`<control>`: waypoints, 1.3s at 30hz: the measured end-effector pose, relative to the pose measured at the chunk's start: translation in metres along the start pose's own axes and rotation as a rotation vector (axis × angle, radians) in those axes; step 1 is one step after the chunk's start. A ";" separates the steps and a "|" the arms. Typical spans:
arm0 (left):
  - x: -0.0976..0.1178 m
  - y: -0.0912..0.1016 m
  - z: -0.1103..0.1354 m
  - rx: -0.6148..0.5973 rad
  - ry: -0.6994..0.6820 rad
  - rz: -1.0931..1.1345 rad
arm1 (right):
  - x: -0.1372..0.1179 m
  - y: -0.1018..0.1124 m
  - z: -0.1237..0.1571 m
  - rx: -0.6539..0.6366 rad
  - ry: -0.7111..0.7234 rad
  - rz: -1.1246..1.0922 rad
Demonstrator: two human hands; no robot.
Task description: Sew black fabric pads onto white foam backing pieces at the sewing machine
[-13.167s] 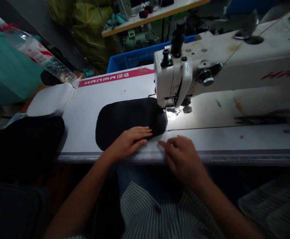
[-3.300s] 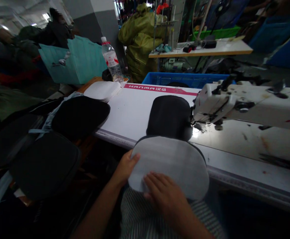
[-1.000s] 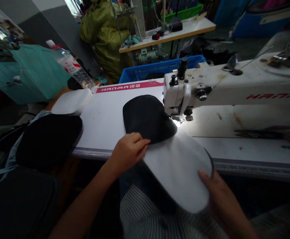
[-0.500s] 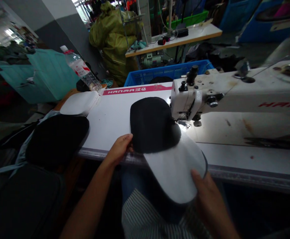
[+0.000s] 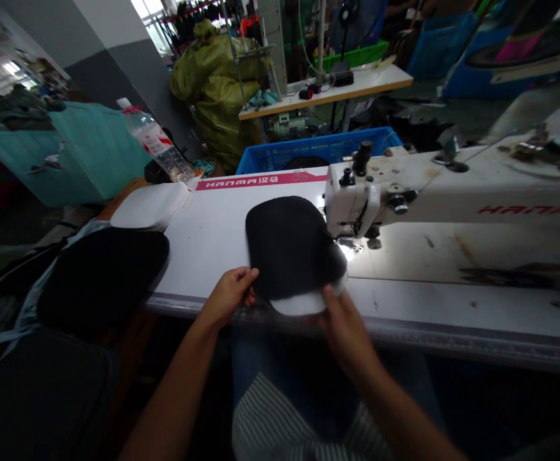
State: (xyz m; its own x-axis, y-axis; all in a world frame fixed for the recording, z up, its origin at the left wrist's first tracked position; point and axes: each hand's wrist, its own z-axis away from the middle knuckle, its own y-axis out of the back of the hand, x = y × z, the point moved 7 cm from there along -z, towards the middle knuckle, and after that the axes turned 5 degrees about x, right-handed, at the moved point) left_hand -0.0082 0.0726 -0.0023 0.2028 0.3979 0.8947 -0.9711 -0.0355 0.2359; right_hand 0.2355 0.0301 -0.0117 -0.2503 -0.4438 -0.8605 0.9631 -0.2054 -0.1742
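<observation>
A rounded black fabric panel [image 5: 287, 246] lies on the white sewing table beside the head of the sewing machine [image 5: 349, 198]. Beneath its lower right part shows a white panel [image 5: 299, 304], mostly covered by the black one. My left hand [image 5: 234, 294] pinches the black panel's left lower edge with thumb and fingers. My right hand [image 5: 344, 320] is closed on the near right edge of the white panel, thumb on top and fingers hidden below. The panels' right edge reaches close to the lit needle area, where the exact contact is blurred.
To the left lie another black panel [image 5: 107, 275] and a stack of white panels [image 5: 150, 205]. A tilted plastic bottle [image 5: 157, 144] stands behind them. Dark scissors-like tools [image 5: 510, 274] rest under the machine arm. Beyond the table is a blue crate [image 5: 289, 147].
My right hand has moved left and slightly up, bringing the white panel largely under the black one. The left hand keeps its pinch at nearly the same spot. The view has shifted slightly.
</observation>
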 end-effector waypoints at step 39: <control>0.065 -0.130 0.017 -0.229 -1.294 -1.171 | -0.044 0.008 -0.020 -0.081 0.971 1.477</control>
State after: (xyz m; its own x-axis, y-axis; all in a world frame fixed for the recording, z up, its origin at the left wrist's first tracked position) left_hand 0.1336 0.0874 0.0321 0.5937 -0.8039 0.0353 -0.2288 -0.1267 0.9652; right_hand 0.2565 0.0653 0.0151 0.8658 0.4342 -0.2486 0.3191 -0.0965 0.9428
